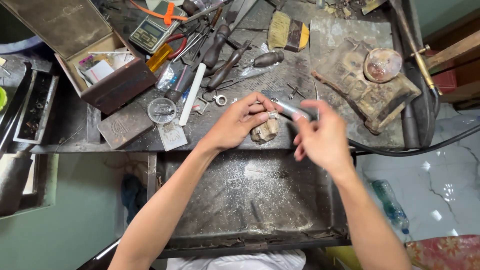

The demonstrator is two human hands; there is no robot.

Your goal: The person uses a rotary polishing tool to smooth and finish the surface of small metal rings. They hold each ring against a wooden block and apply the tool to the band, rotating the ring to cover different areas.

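Hands meet over the bench peg

Left hand (237,122) pinches a small silver ring (273,115) at its fingertips; right hand (322,137), just beside, grips a metal handpiece (290,108) pointed at it.

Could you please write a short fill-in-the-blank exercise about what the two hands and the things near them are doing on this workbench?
1. The left hand holds a small ring against a worn ______ peg at the bench edge.
2. The right hand holds a slim ______ tool towards the ring.
3. Below the hands, an open ______ has caught metal filings.
4. A digital ______ lies at the back, near the open box.

Missing words: wooden; metal; drawer; scale
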